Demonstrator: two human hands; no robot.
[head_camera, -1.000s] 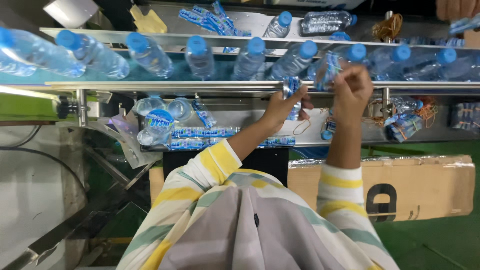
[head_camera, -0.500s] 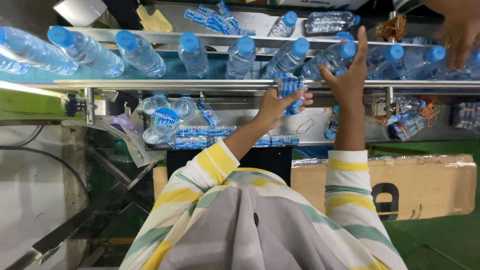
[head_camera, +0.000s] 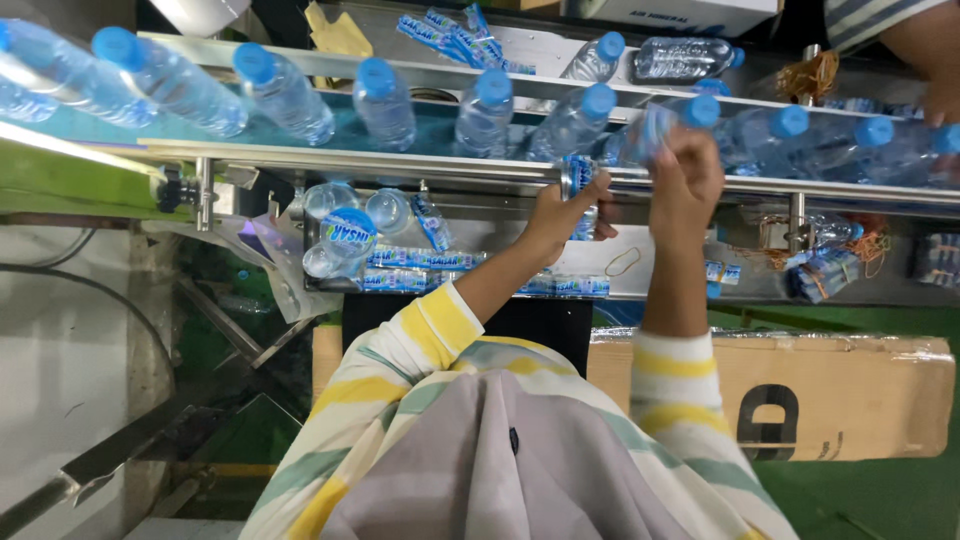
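Note:
Clear plastic water bottles with blue caps stand in a row on a conveyor belt (head_camera: 440, 135) that runs across the top of the view. My left hand (head_camera: 560, 215) grips a small stack of blue-and-white label sleeves (head_camera: 578, 180) just below the belt's steel rail. My right hand (head_camera: 688, 175) is raised at the belt, its fingers closed around one bottle (head_camera: 665, 125) and pressing a label sleeve on it. My striped yellow, white and green sleeves reach up from the bottom of the view.
Under the belt a steel shelf (head_camera: 450, 290) holds loose bottles (head_camera: 345, 230), label strips and a rubber band (head_camera: 622, 262). A cardboard box (head_camera: 830, 395) lies at lower right. Another person's arm (head_camera: 915, 45) shows at top right. More bottles lie behind the belt.
The bottles have travelled left along the belt. My right hand has closed on a bottle at the belt, and my left hand has stayed under the rail with the sleeves.

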